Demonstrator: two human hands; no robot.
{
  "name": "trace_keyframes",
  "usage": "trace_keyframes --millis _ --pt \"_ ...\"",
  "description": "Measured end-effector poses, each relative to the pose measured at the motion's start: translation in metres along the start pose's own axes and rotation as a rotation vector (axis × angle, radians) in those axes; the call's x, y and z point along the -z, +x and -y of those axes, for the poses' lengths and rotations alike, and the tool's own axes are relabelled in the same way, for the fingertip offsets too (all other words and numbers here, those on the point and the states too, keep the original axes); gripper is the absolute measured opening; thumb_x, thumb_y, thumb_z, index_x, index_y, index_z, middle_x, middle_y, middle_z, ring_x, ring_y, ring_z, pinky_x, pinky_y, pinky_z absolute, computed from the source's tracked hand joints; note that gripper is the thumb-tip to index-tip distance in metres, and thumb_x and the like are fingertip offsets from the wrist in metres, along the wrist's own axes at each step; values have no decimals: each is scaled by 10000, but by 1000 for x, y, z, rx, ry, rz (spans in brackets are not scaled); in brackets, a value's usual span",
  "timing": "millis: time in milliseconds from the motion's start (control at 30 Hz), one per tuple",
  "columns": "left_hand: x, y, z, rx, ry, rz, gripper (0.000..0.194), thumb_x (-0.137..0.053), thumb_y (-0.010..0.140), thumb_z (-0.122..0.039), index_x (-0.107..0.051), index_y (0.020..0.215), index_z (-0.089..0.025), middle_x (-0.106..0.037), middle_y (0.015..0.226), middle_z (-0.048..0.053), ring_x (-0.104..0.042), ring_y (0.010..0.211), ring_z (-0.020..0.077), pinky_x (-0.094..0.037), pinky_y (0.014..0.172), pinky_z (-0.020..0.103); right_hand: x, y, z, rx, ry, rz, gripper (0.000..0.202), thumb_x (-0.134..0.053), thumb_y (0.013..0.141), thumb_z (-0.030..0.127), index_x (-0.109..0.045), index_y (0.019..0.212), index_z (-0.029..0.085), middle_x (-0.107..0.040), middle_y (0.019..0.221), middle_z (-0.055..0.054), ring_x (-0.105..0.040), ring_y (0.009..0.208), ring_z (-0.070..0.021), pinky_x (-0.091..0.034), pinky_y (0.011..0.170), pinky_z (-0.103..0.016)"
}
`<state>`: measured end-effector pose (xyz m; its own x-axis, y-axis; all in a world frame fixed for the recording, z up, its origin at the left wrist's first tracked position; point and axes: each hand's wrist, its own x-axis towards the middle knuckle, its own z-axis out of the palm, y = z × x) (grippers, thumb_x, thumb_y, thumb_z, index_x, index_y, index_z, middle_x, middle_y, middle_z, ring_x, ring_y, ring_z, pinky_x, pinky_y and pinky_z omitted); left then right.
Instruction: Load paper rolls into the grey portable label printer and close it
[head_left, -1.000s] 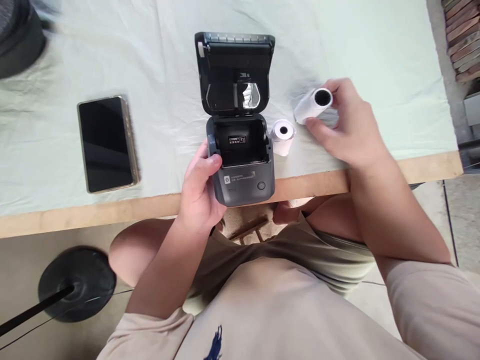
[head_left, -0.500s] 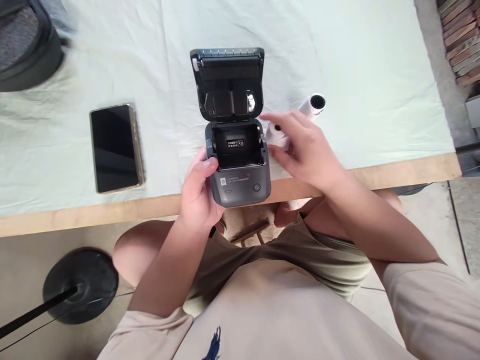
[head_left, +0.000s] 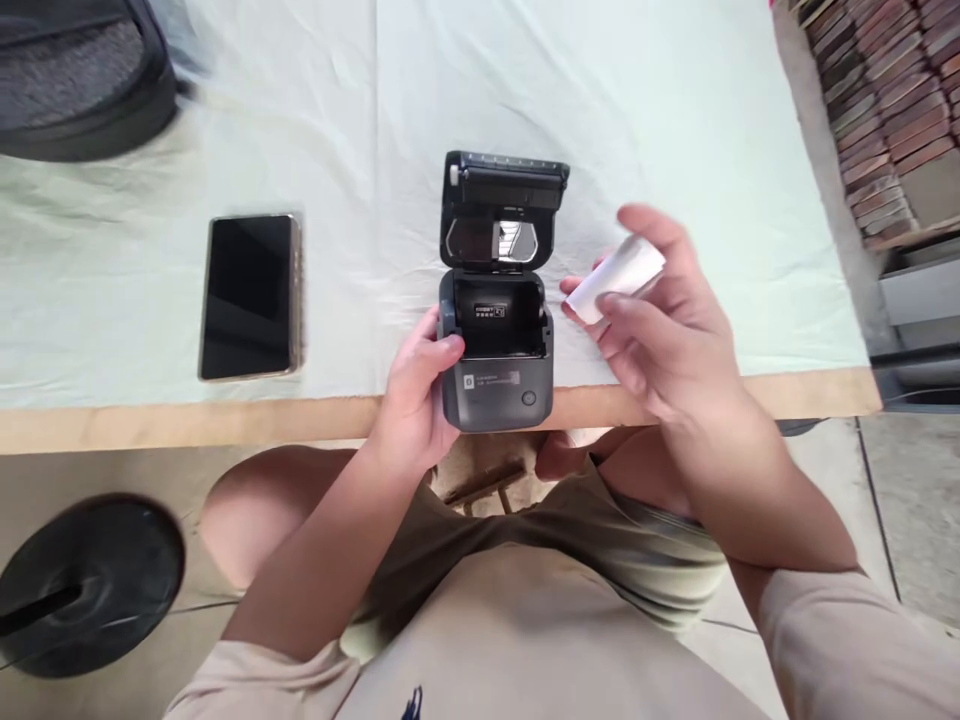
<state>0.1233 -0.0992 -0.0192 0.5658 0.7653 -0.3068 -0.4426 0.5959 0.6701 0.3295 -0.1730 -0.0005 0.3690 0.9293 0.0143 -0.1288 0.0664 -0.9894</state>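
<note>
A dark grey label printer [head_left: 498, 385] is tilted up at the table's front edge, its lid [head_left: 504, 205] swung back and its paper bay bare inside. My left hand [head_left: 420, 390] grips the printer's left side, thumb on the rim of the bay. To the right of it, my right hand [head_left: 667, 320] holds a white paper roll [head_left: 616, 278] between thumb and fingers, lifted above the cloth and apart from the printer. Part of the roll is hidden by the thumb.
A phone [head_left: 250, 297] with a dark screen lies on the pale cloth [head_left: 337, 200] to the left. Behind it sits a black case [head_left: 82, 80]. The wooden table edge [head_left: 225, 422] runs across the front. A round black stand base [head_left: 90, 590] is on the floor; stacked bricks [head_left: 889, 110] stand at right.
My right hand has picked the white paper roll up off the table and turned it, moving rightward from the printer. My left hand still holds the printer, its lid open.
</note>
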Motion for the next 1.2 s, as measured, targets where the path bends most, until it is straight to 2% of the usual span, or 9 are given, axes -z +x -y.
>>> trace_keyframes --millis 167,367,533,700,833,967,1067,1133,1200 --pt "-3 -3 10 -69 79 2 323 -854 857 -337 -722 1127 -220 -796 1013 36 -818 1143 312 -681 902 375 -18 -12 17 375 -557 88 450 -808 989 338 -645 1385 479 -718 1462 46 -751 1278 -272 -650 1151 -478" --pt "1 -6 14 -68 110 39 367 -863 883 -400 -710 1178 -246 -805 1121 59 -793 1242 349 -680 914 403 -22 0 13 507 -1027 177 141 -727 981 259 -699 1060 372 -826 976 28 -804 917 -305 -609 910 -537" --pt "2 -4 12 -77 55 53 320 -844 893 -381 -716 1151 -242 -831 1078 64 -789 1263 364 -696 911 431 -32 -9 19 723 -1020 86 169 -626 1053 200 -672 937 315 -817 859 35 -810 839 -259 -563 807 -490" --pt "4 -3 10 -73 50 53 333 -880 868 -474 -718 1088 -283 -821 996 31 -790 1206 326 -685 881 393 -38 -20 14 850 -959 249 177 -655 1023 176 -695 982 343 -843 922 63 -825 934 -226 -577 823 -445" --pt "10 -3 10 -43 150 61 395 -929 801 -331 -720 1134 -303 -790 938 -11 -811 1058 297 -648 771 359 -38 -17 10 866 -849 291 184 -707 976 152 -659 932 324 -828 907 65 -808 938 -231 -586 801 -451" --pt "12 -4 12 -84 103 70 399 -932 816 -277 -721 1155 -282 -799 977 -12 -804 904 243 -646 766 358 -32 -3 7 831 -645 76 144 -737 965 283 -599 938 316 -668 857 1 -699 841 -241 -567 760 -455" --pt "11 -6 12 -97 127 37 683 -979 763 -277 -662 1366 -324 -806 1035 -15 -819 914 241 -654 782 351 -26 9 3 746 -639 -100 215 -694 1020 481 -561 1004 312 -559 981 -33 -649 923 -245 -573 807 -446" --pt "10 -7 11 -85 148 2 1007 -1010 705 -284 -515 1575 -397 -818 1113 -15 -837 948 260 -662 818 367 -25 13 2 685 -685 -23 217 -664 1032 503 -553 1061 319 -586 1056 -40 -673 992 -260 -589 822 -451" --pt "9 -8 10 -85 156 -36 1198 -1020 685 -293 -371 1679 -460 -825 1181 -6 -847 986 280 -662 845 381 -25 13 5 677 -759 113 147 -684 1009 365 -561 1073 316 -674 1066 -33 -703 1002 -270 -585 847 -476"
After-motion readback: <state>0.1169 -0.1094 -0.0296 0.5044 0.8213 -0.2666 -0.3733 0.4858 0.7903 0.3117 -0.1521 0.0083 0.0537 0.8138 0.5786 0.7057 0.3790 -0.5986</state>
